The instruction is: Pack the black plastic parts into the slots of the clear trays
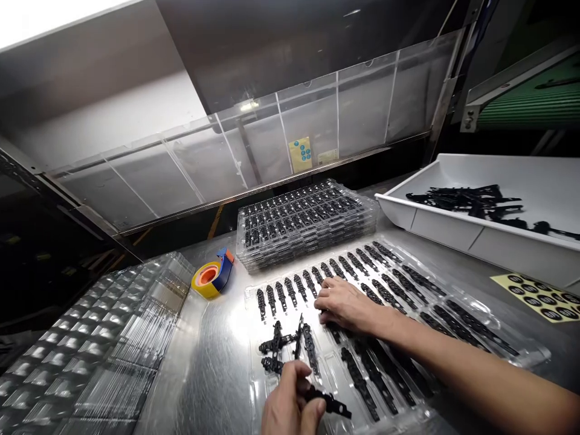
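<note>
A clear blister tray [507, 329] lies on the metal table in front of me, most of its pockets filled with black plastic parts [389, 284]. My right hand [344, 305] reaches in from the right and lies on the tray's middle rows, fingers stretched flat over the parts. My left hand [287, 405] is at the bottom edge, closed on a black sprue of joined parts [290, 347] that sticks up over the tray's near left corner.
A stack of filled clear trays [308, 220] stands behind the tray. On the right, a white bin [453, 226] holds loose black sprues [475, 202]. A yellow-and-blue tape dispenser [212, 275] and stacked empty trays [104, 338] lie left. A yellow sticker sheet [539, 296] is at the right.
</note>
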The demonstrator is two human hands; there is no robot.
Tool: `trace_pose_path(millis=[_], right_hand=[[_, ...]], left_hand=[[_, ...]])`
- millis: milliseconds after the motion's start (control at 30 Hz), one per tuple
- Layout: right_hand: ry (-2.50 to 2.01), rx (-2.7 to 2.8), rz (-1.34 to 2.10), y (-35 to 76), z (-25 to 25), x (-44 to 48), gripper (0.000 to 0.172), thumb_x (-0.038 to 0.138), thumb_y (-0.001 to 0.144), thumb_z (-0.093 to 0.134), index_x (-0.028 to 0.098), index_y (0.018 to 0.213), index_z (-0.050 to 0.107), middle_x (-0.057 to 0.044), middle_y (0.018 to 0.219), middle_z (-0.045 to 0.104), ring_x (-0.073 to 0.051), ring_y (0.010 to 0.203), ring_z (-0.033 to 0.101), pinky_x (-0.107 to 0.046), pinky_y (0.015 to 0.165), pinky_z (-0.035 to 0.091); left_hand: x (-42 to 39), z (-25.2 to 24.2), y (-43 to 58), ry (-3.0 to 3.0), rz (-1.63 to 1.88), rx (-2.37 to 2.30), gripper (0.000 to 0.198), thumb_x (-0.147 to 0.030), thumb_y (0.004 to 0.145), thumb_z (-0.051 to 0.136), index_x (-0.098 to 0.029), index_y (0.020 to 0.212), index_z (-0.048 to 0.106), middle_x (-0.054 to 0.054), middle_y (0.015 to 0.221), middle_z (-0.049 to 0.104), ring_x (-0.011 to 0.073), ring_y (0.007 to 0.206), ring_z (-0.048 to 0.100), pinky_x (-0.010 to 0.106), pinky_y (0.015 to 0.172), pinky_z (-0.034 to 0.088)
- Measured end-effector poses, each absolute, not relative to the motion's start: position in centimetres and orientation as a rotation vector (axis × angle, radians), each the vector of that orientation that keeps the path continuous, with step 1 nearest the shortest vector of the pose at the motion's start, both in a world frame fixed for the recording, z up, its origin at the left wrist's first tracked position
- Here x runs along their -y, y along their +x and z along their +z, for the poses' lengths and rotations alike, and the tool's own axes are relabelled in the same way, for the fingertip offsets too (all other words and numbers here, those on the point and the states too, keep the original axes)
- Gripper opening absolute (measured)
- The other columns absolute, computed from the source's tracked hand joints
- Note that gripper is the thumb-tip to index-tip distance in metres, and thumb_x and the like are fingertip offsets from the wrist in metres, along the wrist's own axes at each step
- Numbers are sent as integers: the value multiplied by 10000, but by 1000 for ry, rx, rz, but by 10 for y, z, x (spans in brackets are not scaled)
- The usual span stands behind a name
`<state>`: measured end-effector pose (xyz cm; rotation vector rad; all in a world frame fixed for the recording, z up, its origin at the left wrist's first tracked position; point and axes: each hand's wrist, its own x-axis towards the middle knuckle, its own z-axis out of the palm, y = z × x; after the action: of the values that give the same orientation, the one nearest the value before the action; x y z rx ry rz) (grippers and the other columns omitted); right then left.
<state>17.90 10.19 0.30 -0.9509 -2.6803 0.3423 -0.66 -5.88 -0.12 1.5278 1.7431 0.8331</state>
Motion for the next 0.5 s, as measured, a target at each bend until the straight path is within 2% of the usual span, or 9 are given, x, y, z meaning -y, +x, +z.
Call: trace_pose_path(millis=[67,133,233,333,400,500], right_hand=[[-944,2684,330,183,3,-98,78,259,830,692,196,872,707,-40,864,713,-240,942,552,-382,815,404],[-951,2670,329,188,5,-93,95,243,857,658,200,927,705,-38,937,720,-248,1032,542,-397,870,401],[-961,2581,382,197,11,-83,146,224,883,624,187,1005,696,-39,1031,712,-237,1082,536,-402,923,403],[-917,2466,446,205,16,-73,146,217,894,608,172,1002,695,-46,1030,707,-224,1068,545,-401,942,404],[-894,2432,473,207,19,-68,133,214,894,610,167,981,700,-49,1001,708,-219,1046,552,-395,928,412],[-872,2418,512,203,20,-64,113,194,883,625,165,958,705,-45,969,709,-200,998,565,-376,904,420]], left_hand=[[39,14,1,1639,601,-1681,192,-151,687,551,-233,840,632,-22,678,620,156,643,553,256,626,400],[21,23,12,1778,421,-1646,253,-90,663,506,-240,799,657,1,778,661,184,757,587,286,704,401],[7,22,28,1997,260,-1669,399,-19,623,439,-259,818,692,24,904,647,205,858,590,312,745,404],[9,9,36,2123,277,-1758,489,23,595,428,-266,900,677,24,942,611,206,904,567,304,743,419],[14,1,37,2155,303,-1822,441,27,611,459,-255,880,667,27,966,607,216,915,551,320,755,432],[24,-7,33,2223,343,-1838,288,-18,722,493,-237,787,669,37,954,609,221,875,534,351,748,446]])
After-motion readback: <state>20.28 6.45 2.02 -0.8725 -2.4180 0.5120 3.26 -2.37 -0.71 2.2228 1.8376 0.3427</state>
